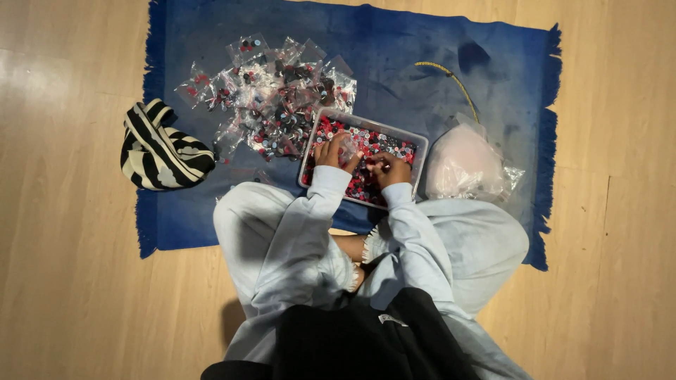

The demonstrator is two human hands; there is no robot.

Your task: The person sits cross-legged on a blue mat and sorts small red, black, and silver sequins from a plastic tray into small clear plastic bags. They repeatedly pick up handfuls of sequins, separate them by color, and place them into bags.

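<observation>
A clear plastic tray filled with small red, white and dark buttons was seen lying on a blue fringed mat, just in front of the seated person's knees. Both hands were placed over the tray. The left hand was held above the tray's left part with its fingers curled around what looked like a small clear bag, though the grip could not be made out with certainty. The right hand was held close beside it, fingers bent and pinched together over the buttons; whether anything was gripped between them could not be told at this size.

Just beyond the tray and to its left, a loose heap of small clear packets, each holding a few buttons, was spread over the mat, its near edge touching the tray's far corner. To the right of the tray, a larger crumpled clear plastic bag was lying on the mat, close to the tray's right wall. Beyond that bag, a thin yellow cord was stretched in a curve across the mat. At the mat's left edge, a black-and-white striped cloth bag was lying half on the wooden floor.
</observation>
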